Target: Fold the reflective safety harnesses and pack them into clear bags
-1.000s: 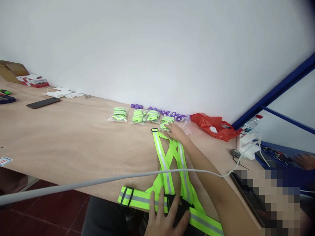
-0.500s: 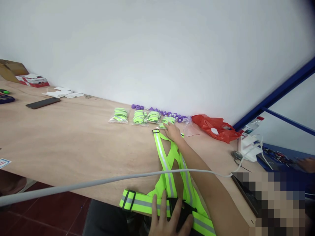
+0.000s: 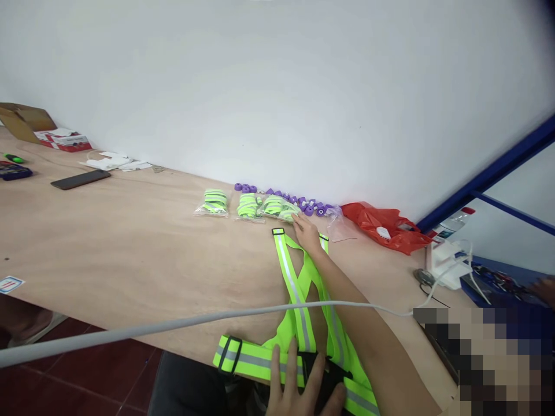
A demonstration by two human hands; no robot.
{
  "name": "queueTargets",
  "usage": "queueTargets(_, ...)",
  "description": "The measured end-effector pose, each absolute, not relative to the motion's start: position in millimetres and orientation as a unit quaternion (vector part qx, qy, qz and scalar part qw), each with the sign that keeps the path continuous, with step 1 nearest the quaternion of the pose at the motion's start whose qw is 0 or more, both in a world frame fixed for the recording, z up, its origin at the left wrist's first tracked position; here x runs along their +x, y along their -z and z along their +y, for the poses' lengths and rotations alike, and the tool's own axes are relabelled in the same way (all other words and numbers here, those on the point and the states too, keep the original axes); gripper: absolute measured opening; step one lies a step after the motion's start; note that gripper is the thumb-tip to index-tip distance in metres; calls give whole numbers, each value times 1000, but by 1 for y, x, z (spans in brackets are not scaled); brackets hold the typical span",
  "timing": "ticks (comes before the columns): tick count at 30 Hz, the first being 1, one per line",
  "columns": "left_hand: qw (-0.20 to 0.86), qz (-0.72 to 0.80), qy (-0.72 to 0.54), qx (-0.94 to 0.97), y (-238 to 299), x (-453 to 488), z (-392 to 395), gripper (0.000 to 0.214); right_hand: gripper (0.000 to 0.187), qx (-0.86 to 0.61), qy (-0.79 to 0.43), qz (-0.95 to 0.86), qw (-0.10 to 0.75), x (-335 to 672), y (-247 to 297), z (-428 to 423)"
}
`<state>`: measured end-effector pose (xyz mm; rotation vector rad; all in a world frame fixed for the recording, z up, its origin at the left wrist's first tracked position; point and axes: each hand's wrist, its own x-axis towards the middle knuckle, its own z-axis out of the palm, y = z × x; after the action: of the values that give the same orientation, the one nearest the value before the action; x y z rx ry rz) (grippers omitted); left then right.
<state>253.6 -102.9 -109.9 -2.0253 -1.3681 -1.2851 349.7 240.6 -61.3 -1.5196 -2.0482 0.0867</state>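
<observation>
A neon-yellow reflective harness vest point(image 3: 299, 289) with grey stripes and black buckles lies on the wooden table, its waist belt at the front edge. My left hand point(image 3: 299, 387) rests on that belt over the black clasp, palm down with fingers spread. Further back, my right hand point(image 3: 307, 234) has its fingers closed at the right edge of a clear packet point(image 3: 288, 215) holding folded yellow reflective strap. This packet overlaps a similar packet point(image 3: 274, 204) beside it. Two more strap packets, a middle packet point(image 3: 248, 206) and a left packet point(image 3: 215, 201), lie further left.
A grey cable point(image 3: 195, 319) crosses in front of the vest and my right forearm. Several purple rolls point(image 3: 303, 203) line the wall, with a red plastic bag point(image 3: 381, 225) right of them. A phone point(image 3: 81, 179) and cardboard box point(image 3: 28, 121) are at left.
My right hand has shifted the rightmost packet left against its neighbour, and that packet now sits partly over it. My left hand stays on the belt. The view has turned slightly left.
</observation>
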Motion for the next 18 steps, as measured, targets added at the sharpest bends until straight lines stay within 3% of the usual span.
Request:
queueTargets(4, 209, -481, 403, -750, 121, 253, -105, 42, 47, -578, -52, -778, 243, 348, 60, 251)
queueTargets(11, 200, -472, 420, -749, 117, 252, -104, 45, 49, -590, -46, -791, 155, 343, 31, 263)
queueTargets(18, 187, -483, 453, -725, 117, 259, -105, 43, 33, -487, -49, -868, 78, 317, 8, 241)
